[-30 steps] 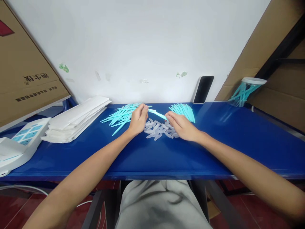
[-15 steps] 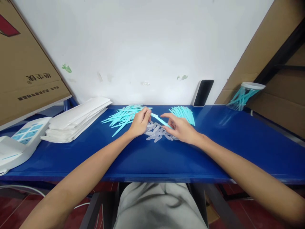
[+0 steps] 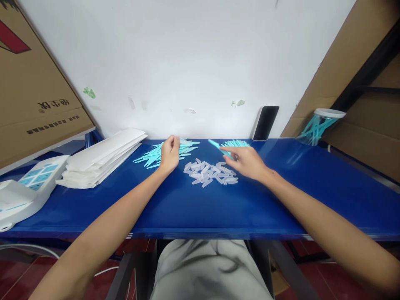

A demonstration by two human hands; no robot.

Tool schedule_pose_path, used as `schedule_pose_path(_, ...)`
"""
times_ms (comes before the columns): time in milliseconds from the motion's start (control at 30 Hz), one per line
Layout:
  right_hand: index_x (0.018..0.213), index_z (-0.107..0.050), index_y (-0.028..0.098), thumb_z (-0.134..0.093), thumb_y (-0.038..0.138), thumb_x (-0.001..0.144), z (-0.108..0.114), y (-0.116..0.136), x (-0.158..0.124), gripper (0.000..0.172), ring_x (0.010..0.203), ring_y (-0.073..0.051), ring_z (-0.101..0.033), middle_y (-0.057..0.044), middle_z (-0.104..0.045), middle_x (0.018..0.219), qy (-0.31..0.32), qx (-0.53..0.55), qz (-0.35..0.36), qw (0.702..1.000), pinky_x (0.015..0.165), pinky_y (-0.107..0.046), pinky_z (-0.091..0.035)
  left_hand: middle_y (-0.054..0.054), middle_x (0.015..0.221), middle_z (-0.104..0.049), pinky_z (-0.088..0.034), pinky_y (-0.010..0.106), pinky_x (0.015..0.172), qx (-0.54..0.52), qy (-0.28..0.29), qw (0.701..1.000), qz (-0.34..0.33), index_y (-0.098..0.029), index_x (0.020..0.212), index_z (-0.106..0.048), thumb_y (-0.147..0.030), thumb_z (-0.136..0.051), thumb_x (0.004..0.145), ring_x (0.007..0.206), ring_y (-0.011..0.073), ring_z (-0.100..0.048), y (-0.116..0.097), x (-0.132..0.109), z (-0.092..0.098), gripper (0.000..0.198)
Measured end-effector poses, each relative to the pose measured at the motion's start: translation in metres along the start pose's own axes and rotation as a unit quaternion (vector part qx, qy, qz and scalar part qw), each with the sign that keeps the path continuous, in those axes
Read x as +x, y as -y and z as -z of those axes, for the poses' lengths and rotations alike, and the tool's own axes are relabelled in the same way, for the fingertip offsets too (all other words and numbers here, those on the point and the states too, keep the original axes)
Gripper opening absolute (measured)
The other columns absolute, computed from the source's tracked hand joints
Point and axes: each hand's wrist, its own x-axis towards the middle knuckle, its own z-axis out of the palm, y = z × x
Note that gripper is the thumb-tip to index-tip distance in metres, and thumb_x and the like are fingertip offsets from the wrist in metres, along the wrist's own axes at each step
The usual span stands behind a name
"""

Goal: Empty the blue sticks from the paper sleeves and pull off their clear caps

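My right hand (image 3: 245, 160) pinches a teal eyebrow razor (image 3: 215, 144) by its handle, the slim tip pointing up and left. Behind that hand lies a neat pile of teal razors (image 3: 236, 143), partly covered by my fingers. My left hand (image 3: 171, 152) is closed in front of a looser heap of teal razors (image 3: 153, 155), fingers curled; what it holds, if anything, is hidden. Between and below both hands, a heap of small translucent caps (image 3: 208, 173) is spread on the blue table (image 3: 200, 212).
White paper bags (image 3: 100, 156) are stacked at the left, beside a white device with blue panels (image 3: 37, 179). A phone (image 3: 265, 123) leans on the wall. At the right stands a clear jar of teal razors (image 3: 318, 127). Cardboard (image 3: 40, 83) rises at the left.
My hands have drawn apart. The left has moved left, away from the razor, to the loose heap. The right has shifted slightly right with the razor, uncovering more caps.
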Motion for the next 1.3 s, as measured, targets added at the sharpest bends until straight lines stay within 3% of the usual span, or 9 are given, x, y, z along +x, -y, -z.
schedule_pose_path(133,0.129,-0.072,0.018,-0.057,0.032,0.090,0.006,-0.034,0.005,0.044,0.068,-0.020,-0.062,-0.003,-0.070,0.073,-0.049,-0.044,-0.134,0.989,0.069,-0.030,-0.045,-0.004,0.057,-0.036,-0.028,0.028,0.059,0.107,0.097,0.988,-0.061,-0.021,0.063,-0.034,-0.041,-0.041,0.097,0.056,0.0128,-0.035,-0.003,-0.003,0.007,0.040)
schedule_pose_path(267,0.125,-0.074,0.018,-0.058,0.030,0.086,0.008,-0.064,0.006,0.044,0.080,-0.024,-0.067,-0.006,-0.073,0.080,-0.056,-0.065,-0.263,0.961,0.075,-0.033,-0.049,-0.003,0.052,-0.037,-0.025,0.030,0.059,0.199,0.225,0.948,-0.109,-0.021,0.059,-0.034,-0.037,-0.041,0.096,0.052,0.0138,-0.036,-0.005,-0.011,-0.002,0.041)
schedule_pose_path(367,0.124,-0.075,0.019,-0.059,0.029,0.084,0.009,-0.075,0.005,0.044,0.089,-0.028,-0.069,-0.009,-0.076,0.088,-0.044,-0.071,-0.321,0.943,0.080,-0.036,-0.050,-0.002,0.050,-0.040,-0.021,0.031,0.057,0.262,0.248,0.927,-0.103,-0.022,0.056,-0.034,-0.037,-0.044,0.093,0.050,0.0153,-0.036,-0.004,-0.013,-0.004,0.041)
schedule_pose_path(467,0.120,-0.077,0.019,-0.058,0.028,0.084,0.008,-0.079,0.006,0.042,0.095,-0.030,-0.069,-0.012,-0.077,0.095,-0.033,-0.069,-0.353,0.932,0.085,-0.038,-0.050,-0.001,0.050,-0.040,-0.020,0.031,0.057,0.290,0.224,0.927,-0.083,-0.022,0.055,-0.034,-0.038,-0.048,0.089,0.050,0.0157,-0.035,-0.003,-0.011,-0.002,0.040)
schedule_pose_path(700,0.115,-0.078,0.016,-0.056,0.023,0.082,0.004,-0.080,0.007,0.041,0.093,-0.027,-0.070,-0.013,-0.077,0.096,-0.028,-0.059,-0.343,0.937,0.090,-0.038,-0.050,-0.002,0.051,-0.031,-0.023,0.030,0.059,0.250,0.154,0.955,-0.043,-0.021,0.053,-0.030,-0.027,-0.044,0.080,0.053,0.0130,-0.031,-0.005,0.006,0.009,0.031)
schedule_pose_path(900,0.115,-0.078,0.018,-0.057,0.025,0.080,0.005,-0.076,0.006,0.041,0.090,-0.028,-0.069,-0.012,-0.076,0.095,-0.016,-0.054,-0.352,0.934,0.084,-0.038,-0.051,-0.001,0.050,-0.029,-0.024,0.032,0.058,0.346,0.131,0.929,0.000,-0.022,0.050,-0.030,-0.032,-0.043,0.084,0.051,0.0133,-0.028,-0.009,0.024,0.045,0.038)
schedule_pose_path(1100,0.110,-0.080,0.019,-0.056,0.026,0.082,0.006,-0.074,0.007,0.038,0.087,-0.028,-0.068,-0.012,-0.076,0.088,-0.035,-0.059,-0.339,0.938,0.080,-0.036,-0.050,0.008,0.050,-0.057,-0.034,0.033,0.058,0.443,0.324,0.827,0.126,-0.022,0.048,-0.047,-0.054,-0.054,0.083,0.047,0.0210,-0.052,-0.002,0.036,0.078,0.048)
schedule_pose_path(1300,0.101,-0.080,0.018,-0.051,0.022,0.082,0.003,-0.062,0.008,0.035,0.071,-0.022,-0.064,-0.006,-0.071,0.073,-0.049,-0.035,-0.279,0.958,0.070,-0.031,-0.044,0.008,0.067,-0.071,-0.041,0.030,0.062,0.489,0.354,0.789,0.112,-0.022,0.069,-0.068,-0.057,-0.068,0.071,0.065,0.0250,-0.065,-0.014,0.034,0.077,0.035)
